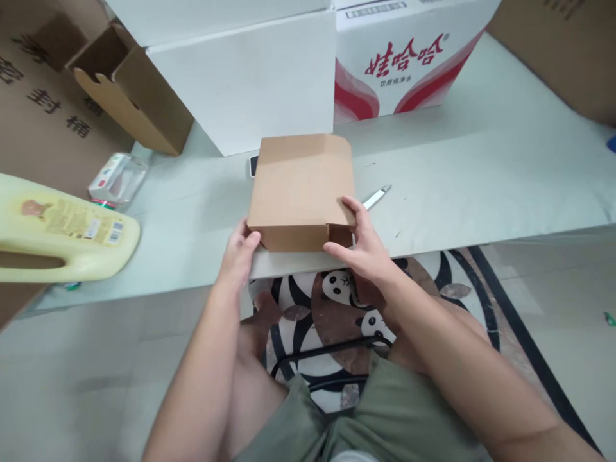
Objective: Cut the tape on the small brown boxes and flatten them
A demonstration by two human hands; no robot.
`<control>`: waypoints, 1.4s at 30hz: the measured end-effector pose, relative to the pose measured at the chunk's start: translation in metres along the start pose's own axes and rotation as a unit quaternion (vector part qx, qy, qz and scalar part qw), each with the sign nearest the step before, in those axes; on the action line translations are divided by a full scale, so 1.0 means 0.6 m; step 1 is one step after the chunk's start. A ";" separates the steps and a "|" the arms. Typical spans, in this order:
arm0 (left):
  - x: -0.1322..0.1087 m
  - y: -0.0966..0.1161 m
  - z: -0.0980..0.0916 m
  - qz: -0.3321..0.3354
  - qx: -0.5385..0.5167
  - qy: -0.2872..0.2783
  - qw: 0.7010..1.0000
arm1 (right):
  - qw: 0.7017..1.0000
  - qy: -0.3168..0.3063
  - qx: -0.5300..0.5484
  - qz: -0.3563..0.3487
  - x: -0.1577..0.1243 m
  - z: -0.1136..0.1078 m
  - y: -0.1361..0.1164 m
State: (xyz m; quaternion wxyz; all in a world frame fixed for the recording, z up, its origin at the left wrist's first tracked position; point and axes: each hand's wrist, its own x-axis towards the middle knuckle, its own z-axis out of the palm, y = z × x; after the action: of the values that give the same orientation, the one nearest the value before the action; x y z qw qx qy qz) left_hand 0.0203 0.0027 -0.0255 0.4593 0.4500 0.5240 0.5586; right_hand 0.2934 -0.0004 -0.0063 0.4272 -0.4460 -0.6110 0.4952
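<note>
A flat brown cardboard box (303, 176) lies near the front edge of the table, with its plain lid panel uppermost. My left hand (239, 253) grips its front left corner, the thumb against the front side. Around the front right corner curls my right hand (363, 247); its index finger rests on the top and its thumb is by a dark gap in the front side. A silver utility knife (376, 197) lies just beyond my right hand. Behind the box's left side, a small dark-faced object (253, 167) is partly hidden.
White cartons (260, 77) and a red-and-white water carton (399, 64) stand along the back. To the left are an open brown box (135, 90), a clear plastic container (122, 179) and a yellow jug (96, 231) on its side. A large brown carton (563, 58) stands at back right.
</note>
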 end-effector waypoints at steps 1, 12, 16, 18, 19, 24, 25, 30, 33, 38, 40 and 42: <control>0.000 -0.007 0.002 0.020 -0.002 -0.009 1.000 | 1.000 0.008 -0.005 -0.001 0.001 0.001 0.000; 0.015 -0.038 0.010 0.129 0.009 -0.116 0.985 | 0.975 0.144 0.165 0.038 0.008 0.008 0.010; 0.004 -0.045 0.008 0.107 0.004 -0.171 0.979 | 0.935 0.193 0.275 0.111 0.017 -0.002 0.017; -0.003 -0.046 0.009 0.093 0.007 -0.185 0.978 | 0.919 0.210 0.306 0.132 0.020 -0.008 0.017; -0.006 -0.046 0.011 0.091 0.009 -0.189 0.978 | 0.913 0.211 0.321 0.134 0.022 -0.010 0.016; -0.024 -0.028 0.033 0.127 0.002 -0.203 0.971 | 0.894 0.195 0.391 0.104 0.025 -0.008 0.008; -0.028 -0.023 0.037 0.132 -0.002 -0.203 0.970 | 0.890 0.192 0.400 0.107 0.025 -0.007 0.007; -0.034 -0.006 0.043 0.118 -0.045 -0.197 0.972 | 0.875 0.190 0.426 0.128 0.026 -0.002 0.004; -0.028 -0.004 0.036 0.137 -0.084 -0.155 0.975 | 0.872 0.188 0.431 0.135 0.028 0.000 0.002; -0.018 -0.005 0.022 0.115 -0.072 -0.073 0.988 | 0.874 0.191 0.426 0.133 0.029 0.003 0.000; -0.014 -0.005 0.018 0.094 -0.024 -0.028 0.995 | 0.880 0.202 0.409 0.133 0.028 0.002 0.001; -0.009 -0.004 0.017 0.084 0.027 -0.004 0.996 | 0.893 0.199 0.381 0.132 0.024 0.001 0.001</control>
State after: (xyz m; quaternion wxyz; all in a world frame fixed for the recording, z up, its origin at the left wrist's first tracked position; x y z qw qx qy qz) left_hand 0.0313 -0.0010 -0.0276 0.4005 0.5066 0.4978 0.5789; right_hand 0.2895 0.0135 -0.0061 0.6079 -0.4145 -0.2133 0.6428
